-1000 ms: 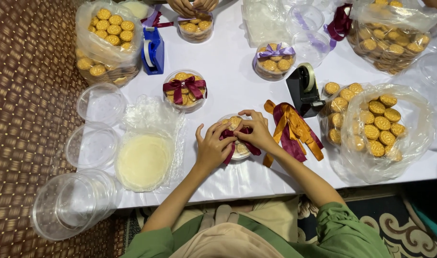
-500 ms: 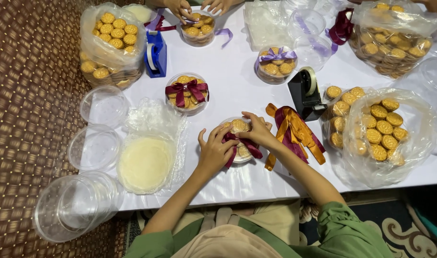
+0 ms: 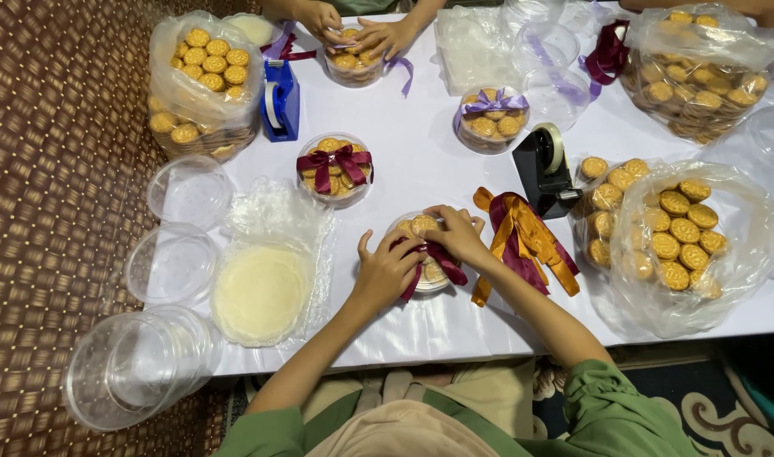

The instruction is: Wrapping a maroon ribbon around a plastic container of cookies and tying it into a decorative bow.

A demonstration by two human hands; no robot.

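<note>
While the small round cookie tub (image 3: 421,254) is kept at the near middle of the white desk (image 3: 421,169), it is pressed by the left hand (image 3: 387,269) and the right hand (image 3: 456,237), both closed on a dark red ribbon (image 3: 442,261), probably being tied. Just right, loose ribbons (image 3: 522,237) are laid before a black tape dispenser (image 3: 543,169) and a bag of cookies (image 3: 683,241). Left, a stack of lids (image 3: 264,292) is seen.

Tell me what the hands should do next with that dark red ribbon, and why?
Probably pull the ribbon ends snug and tie a bow. Both the left hand and right hand hold it across the cookie tub, and no bow shows yet, unlike the finished tub nearby.
</note>
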